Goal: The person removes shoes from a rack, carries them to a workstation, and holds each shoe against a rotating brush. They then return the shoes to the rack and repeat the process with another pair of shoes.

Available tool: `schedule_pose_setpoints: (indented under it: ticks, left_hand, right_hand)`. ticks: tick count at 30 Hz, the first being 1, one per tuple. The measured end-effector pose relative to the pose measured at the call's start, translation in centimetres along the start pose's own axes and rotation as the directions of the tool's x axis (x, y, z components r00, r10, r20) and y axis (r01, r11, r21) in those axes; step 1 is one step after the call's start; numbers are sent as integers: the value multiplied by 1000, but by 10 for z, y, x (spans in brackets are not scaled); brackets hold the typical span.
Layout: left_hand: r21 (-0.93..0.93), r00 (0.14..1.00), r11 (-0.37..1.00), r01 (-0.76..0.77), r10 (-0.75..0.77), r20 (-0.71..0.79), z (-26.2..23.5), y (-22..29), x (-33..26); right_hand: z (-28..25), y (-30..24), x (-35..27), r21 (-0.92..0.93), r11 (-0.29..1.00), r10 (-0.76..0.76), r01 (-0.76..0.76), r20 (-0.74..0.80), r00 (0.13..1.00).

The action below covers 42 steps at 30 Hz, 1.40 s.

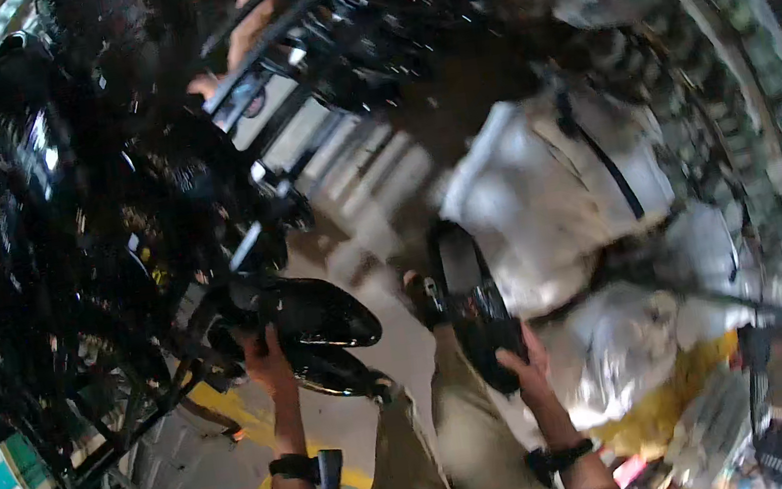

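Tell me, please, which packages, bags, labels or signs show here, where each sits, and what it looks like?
White bags: right of centre, bulky pale wrapping crossed by a dark strap.
Clear plastic bag: below them, crinkled and shiny.
Yellow bag: lower right, soft, partly hidden.
Small packages: bottom right, pink and mixed colours, blurred.
No readable sign or screen shows.

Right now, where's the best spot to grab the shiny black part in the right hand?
Probably the lower end of the black part, coming from below, as the right hand already does. It stands nearly upright, so that narrow bottom end faces the hand. The left hand holds another glossy piece by the rack.
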<state>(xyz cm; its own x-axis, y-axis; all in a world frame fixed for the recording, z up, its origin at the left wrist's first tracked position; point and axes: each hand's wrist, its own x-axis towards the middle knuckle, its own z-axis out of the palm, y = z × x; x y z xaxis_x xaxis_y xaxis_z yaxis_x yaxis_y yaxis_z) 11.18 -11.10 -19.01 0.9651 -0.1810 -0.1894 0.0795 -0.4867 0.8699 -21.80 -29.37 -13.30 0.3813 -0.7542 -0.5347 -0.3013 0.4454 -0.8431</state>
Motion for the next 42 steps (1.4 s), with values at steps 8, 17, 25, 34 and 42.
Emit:
schedule_pose_setpoints:
  ticks: [8,17,25,34,42]
  left_hand:
    - [50,998,997,58,-60,36,-108,58,-170]
    - [138,971,983,-120,88,223,-156,60,-280]
    - [14,708,859,-511,412,573,-132,46,-387]
    - [-201,722,900,-388,432,541,-81,52,-607]
    - [-187,819,958,-216,282,500,-40,60,-744]
  right_hand:
    - [-7,-49,-183,462,884,-18,78,-133,991]
    - [-81,-18,-345,712,666,-20,223,-281,959]
    - [-183,90,-501,750,497,157,436,-572,805]
    - [-280,277,-716,684,258,514,683,-696,502]
    - [-367,367,-835,566,163,698,808,-645,311]
